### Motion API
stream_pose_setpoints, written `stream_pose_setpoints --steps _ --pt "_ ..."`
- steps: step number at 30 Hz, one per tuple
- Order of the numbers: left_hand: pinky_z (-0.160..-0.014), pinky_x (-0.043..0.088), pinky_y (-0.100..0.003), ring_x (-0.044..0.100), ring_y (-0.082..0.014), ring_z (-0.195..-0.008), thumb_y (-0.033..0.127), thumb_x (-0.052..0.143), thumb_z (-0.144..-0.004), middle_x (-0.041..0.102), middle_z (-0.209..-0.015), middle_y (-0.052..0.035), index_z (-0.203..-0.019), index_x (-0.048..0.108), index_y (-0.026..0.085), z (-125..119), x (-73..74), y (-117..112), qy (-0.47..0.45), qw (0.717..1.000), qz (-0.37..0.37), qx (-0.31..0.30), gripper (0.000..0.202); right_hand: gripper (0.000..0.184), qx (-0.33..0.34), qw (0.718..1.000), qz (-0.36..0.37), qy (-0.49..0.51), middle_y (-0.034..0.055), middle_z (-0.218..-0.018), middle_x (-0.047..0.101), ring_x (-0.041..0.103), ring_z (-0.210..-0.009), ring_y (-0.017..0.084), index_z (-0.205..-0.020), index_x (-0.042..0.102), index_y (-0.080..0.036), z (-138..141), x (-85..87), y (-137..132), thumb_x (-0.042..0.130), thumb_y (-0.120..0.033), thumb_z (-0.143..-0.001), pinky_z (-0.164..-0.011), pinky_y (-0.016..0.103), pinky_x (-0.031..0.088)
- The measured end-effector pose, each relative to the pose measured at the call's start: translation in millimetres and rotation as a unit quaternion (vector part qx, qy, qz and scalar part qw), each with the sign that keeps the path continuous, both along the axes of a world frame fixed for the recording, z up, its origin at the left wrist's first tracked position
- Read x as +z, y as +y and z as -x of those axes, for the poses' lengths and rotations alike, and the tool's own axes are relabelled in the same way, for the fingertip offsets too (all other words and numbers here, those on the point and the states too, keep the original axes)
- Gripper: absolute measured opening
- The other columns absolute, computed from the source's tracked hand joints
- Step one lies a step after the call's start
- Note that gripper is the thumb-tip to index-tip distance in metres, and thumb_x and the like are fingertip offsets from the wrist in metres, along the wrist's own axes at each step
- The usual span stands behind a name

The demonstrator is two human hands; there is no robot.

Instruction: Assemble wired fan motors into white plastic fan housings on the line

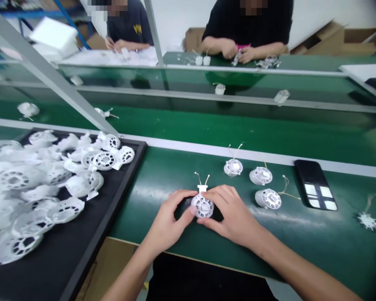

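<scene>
Both my hands grip one small round white plastic fan housing (202, 205) with two thin wires sticking up from it, held over a dark block on the green bench (163, 175). My left hand (167, 221) pinches its left side with curled fingers. My right hand (233, 215) wraps over its right side, fingers closed on it. Three finished white housings with wires (233, 167) (260, 175) (268, 198) lie just beyond my right hand.
A black tray (113, 209) at my left holds a heap of several white housing shells (44, 184). A black phone (315, 184) lies at the right. A white impeller (368, 220) sits at the far right. Two other people work across a green conveyor (207, 121).
</scene>
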State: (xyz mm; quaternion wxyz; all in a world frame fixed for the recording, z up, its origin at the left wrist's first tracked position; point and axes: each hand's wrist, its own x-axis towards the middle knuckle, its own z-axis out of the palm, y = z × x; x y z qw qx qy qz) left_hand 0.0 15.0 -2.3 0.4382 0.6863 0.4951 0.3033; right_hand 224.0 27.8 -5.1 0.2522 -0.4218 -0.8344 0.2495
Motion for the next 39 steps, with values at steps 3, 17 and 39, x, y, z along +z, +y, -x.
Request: stream_pose_setpoints --steps 3,17,39 --pt "-0.104 0.057 -0.046 0.069 -0.0272 -0.119 0.040 0.056 -0.106 0.071 -0.131 -0.0074 -0.135 0.062 0.026 -13.0 9.0 8.4 -0.107 0.988 0.112 -0.002 0.033 0.050 -0.022 0.995 -0.082 0.045 0.0099 -0.123 0.067 0.059 -0.111 0.027 -0.133 0.057 -0.021 -6.7 1.1 -0.8 0.074 -0.050 -0.096 -0.098 0.046 0.044" --pt "-0.121 0.029 -0.048 0.051 -0.0294 -0.135 0.022 0.067 -0.098 0.061 -0.140 -0.0117 -0.139 0.057 0.019 -49.7 40.9 220.7 0.370 0.899 -0.220 0.082 0.042 0.046 -0.141 0.937 -0.245 -0.207 0.0144 -0.147 0.061 0.057 -0.123 0.040 -0.151 0.051 -0.015 -42.4 -18.7 11.3 0.049 -0.026 -0.106 -0.098 0.059 0.040" --pt "-0.102 0.051 -0.037 0.070 -0.0160 -0.098 0.000 0.057 -0.092 0.075 -0.104 0.0007 -0.132 0.053 0.028 -45.0 22.4 8.1 0.037 0.894 -0.444 -0.052 0.048 0.070 0.009 0.888 0.248 0.388 0.0086 -0.138 0.060 0.063 -0.114 0.028 -0.157 0.037 -0.036 -27.3 -5.2 -13.3 0.046 -0.077 -0.100 -0.092 0.042 0.059"
